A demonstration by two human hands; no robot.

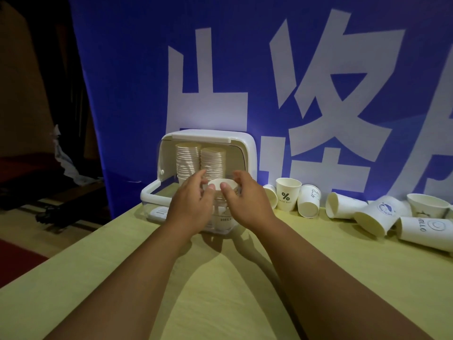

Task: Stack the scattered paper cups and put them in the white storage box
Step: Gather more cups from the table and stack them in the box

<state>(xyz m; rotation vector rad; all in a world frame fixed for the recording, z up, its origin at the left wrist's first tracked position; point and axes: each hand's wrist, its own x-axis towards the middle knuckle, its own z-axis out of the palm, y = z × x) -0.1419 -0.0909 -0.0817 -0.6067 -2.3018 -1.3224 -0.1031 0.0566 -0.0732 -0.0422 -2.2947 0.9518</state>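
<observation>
The white storage box stands open at the table's far side, with two tall upside-down stacks of paper cups inside. In its front opening stands a shorter upside-down stack of cups, the lowest one marked HELLO. My left hand and my right hand hold this stack from both sides, fingers curled round its top. Scattered paper cups lie right of the box: an upright one marked NICE DAY, and several on their sides.
The table has a yellow-green top. A blue banner with large white characters hangs right behind the box and cups. The table's left edge drops off to a dark floor. More tipped cups crowd the right edge.
</observation>
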